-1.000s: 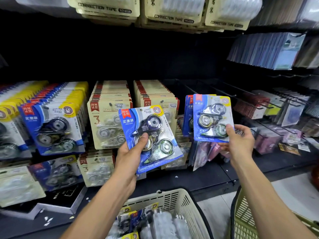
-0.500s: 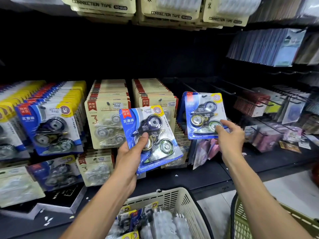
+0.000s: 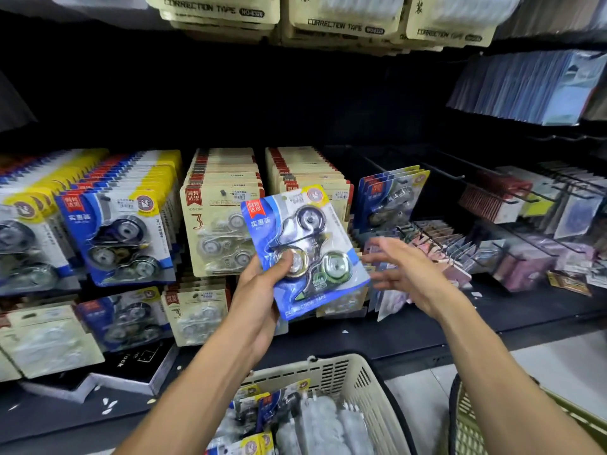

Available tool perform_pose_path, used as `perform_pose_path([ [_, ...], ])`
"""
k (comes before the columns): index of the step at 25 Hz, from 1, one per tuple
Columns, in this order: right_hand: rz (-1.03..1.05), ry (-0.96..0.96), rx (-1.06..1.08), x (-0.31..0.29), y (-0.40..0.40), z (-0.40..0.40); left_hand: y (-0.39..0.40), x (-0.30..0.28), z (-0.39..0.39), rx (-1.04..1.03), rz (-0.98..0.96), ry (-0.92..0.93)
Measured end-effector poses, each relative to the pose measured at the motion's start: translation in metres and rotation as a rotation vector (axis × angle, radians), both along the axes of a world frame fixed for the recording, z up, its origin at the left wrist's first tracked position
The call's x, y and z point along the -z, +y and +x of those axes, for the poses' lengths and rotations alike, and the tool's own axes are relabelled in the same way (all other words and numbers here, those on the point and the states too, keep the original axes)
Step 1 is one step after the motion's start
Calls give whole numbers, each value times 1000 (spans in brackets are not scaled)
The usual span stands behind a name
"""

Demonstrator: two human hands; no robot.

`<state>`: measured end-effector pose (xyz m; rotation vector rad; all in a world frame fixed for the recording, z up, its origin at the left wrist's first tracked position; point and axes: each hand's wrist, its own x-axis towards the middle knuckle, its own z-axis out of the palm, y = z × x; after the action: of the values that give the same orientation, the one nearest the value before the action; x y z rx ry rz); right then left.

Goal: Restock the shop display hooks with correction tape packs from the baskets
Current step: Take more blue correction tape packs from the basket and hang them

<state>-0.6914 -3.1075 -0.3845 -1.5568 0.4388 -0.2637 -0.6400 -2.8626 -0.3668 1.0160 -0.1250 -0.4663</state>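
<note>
Your right hand point(image 3: 410, 274) has let go of the blue pack it was hanging and now hovers, fingers spread and empty, just right of the correction tape pack point(image 3: 303, 251) your left hand point(image 3: 262, 290) grips, thumb on its blister. Nearest you, below that pack, sits the cream basket point(image 3: 361, 382) of packs; beyond it to the right, the released pack hangs among the blue packs on the hook point(image 3: 391, 198).
</note>
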Motion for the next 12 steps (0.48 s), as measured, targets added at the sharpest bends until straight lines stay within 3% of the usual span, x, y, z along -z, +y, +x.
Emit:
perform_pose_path([
  [3, -16, 14, -355, -13, 20, -11, -11, 1, -2, 3, 5, -93],
  [7, 74, -98, -252, -13, 20, -21, -17, 6, -9, -25, 203, -274],
  [8, 145, -136, -180, -13, 17, -24, -16, 7, -8, -50, 377, -414],
  [10, 260, -203, 10, -10, 6, -28, -12, 14, -6, -49, 927, -786],
  [12, 356, -241, 205, -3, -10, -31, -7, 18, -4, -27, 1355, -1021],
])
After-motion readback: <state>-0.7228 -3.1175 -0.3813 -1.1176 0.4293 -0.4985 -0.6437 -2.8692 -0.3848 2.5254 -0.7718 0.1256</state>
